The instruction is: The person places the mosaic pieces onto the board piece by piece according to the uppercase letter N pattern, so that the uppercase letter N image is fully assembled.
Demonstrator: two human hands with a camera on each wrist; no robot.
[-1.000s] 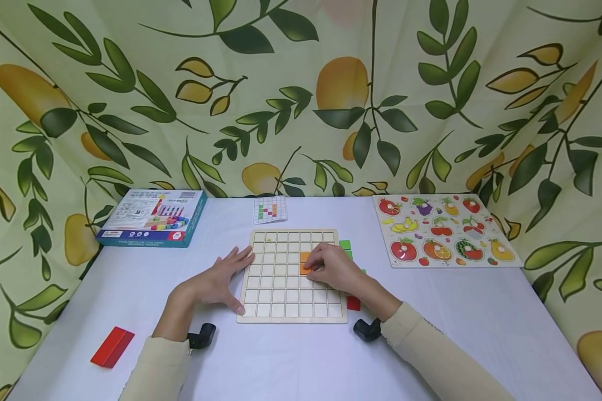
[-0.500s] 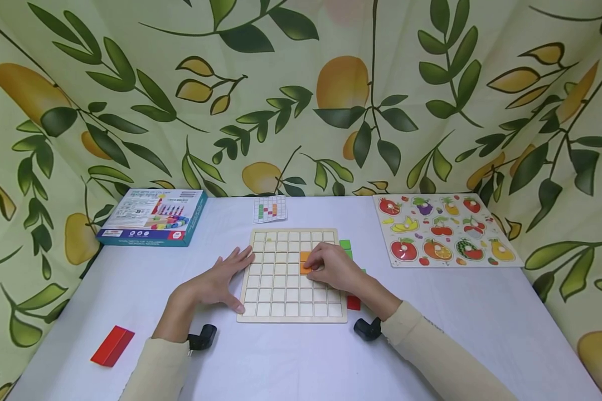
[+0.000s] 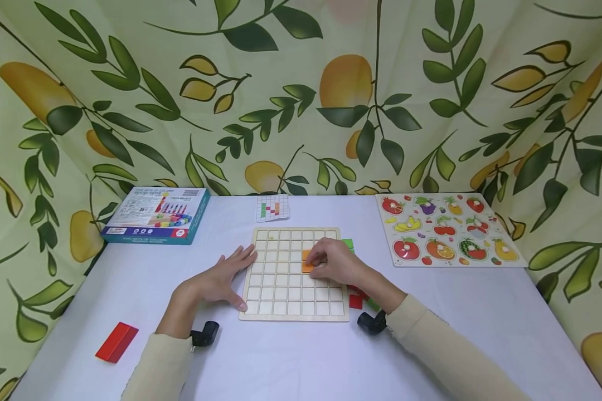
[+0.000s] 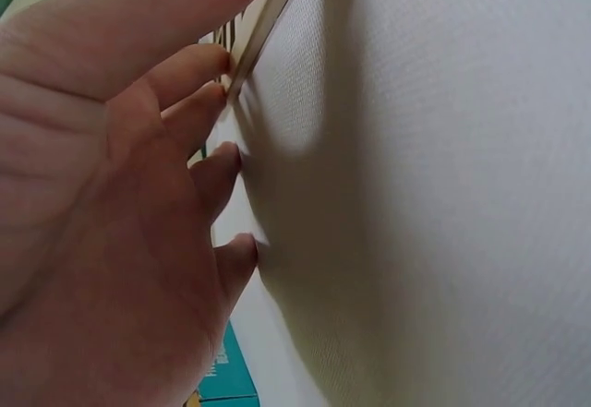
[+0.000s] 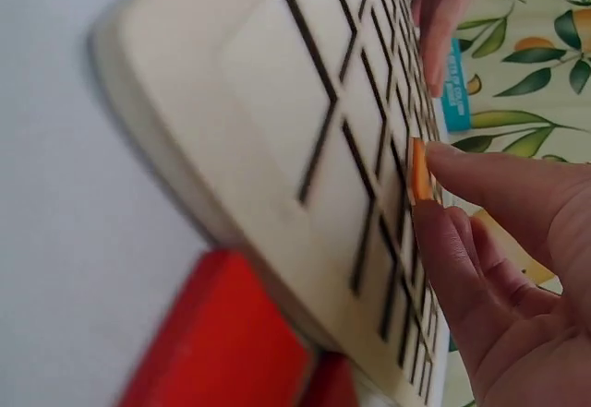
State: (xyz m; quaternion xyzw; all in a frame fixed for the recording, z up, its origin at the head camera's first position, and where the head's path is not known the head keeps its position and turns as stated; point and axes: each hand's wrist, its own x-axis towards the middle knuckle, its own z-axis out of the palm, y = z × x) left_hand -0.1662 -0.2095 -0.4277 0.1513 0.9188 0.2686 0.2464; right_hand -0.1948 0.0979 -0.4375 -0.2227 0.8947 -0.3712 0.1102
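Observation:
A pale wooden grid board (image 3: pixel 275 292) lies mid-table. My left hand (image 3: pixel 215 285) rests along its left edge with fingers spread; the left wrist view shows the thumb and fingertips (image 4: pixel 242 250) at the board's edge. Over the board's right half, my right hand (image 3: pixel 338 260) pinches an orange tile (image 5: pixel 421 172) between thumb and finger, low against the grid. In the head view the orange patch (image 3: pixel 306 262) is partly covered by the fingers, so I cannot tell how many tiles lie there.
Green tiles (image 3: pixel 348 243) and red tiles (image 3: pixel 355 302) lie along the board's right side. A patterned card (image 3: pixel 272 208) sits behind it. Around stand a boxed set (image 3: pixel 155 216), a fruit puzzle (image 3: pixel 448 229) and a red block (image 3: pixel 117 342).
The head view has shifted slightly. My right wrist has moved a little, showing more red and green pieces beneath it. The left hand stays at the board's edge.

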